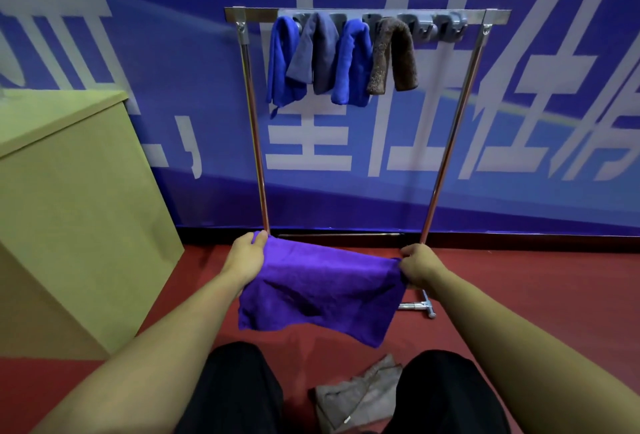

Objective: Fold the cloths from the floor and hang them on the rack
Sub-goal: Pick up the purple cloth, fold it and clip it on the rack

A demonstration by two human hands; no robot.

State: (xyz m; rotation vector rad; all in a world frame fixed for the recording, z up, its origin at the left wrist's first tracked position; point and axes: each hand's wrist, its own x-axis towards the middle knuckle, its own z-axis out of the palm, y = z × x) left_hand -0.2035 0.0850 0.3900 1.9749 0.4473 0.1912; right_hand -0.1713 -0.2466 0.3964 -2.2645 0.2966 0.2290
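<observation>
We see a big blue wall banner with huge white letters [311, 142] filling the top and middle of the frame. Below it a dark red floor [536, 281] runs across the bottom half. On the left side stands a large yellow-green box-shaped cabinet [69, 212].

In the middle stands a tall shiny metal rack with two thin poles and a top bar [446, 160]. Its feet rest on the floor, close to the banner. Four folded cloths hang side by side over the left part of the top bar, near the top middle of the frame: a bright blue fluffy cloth [280, 63], a grey-blue cloth [318, 52] just beside it, a second bright blue cloth [353, 63], and a brown fuzzy cloth [393, 52] on the right end.

Lower down, in the middle of the frame, we hold up a purple soft cloth [318, 291]. It is stretched out wide in the air, above the floor and in front of the rack's feet. Our left hand [246, 257] grips its upper left corner, with the thumb curled over the edge. Our right hand [420, 265] pinches its upper right corner.

At the bottom middle, a crumpled grey cloth [356, 395] lies on the floor between our black trouser legs [235, 392].
</observation>
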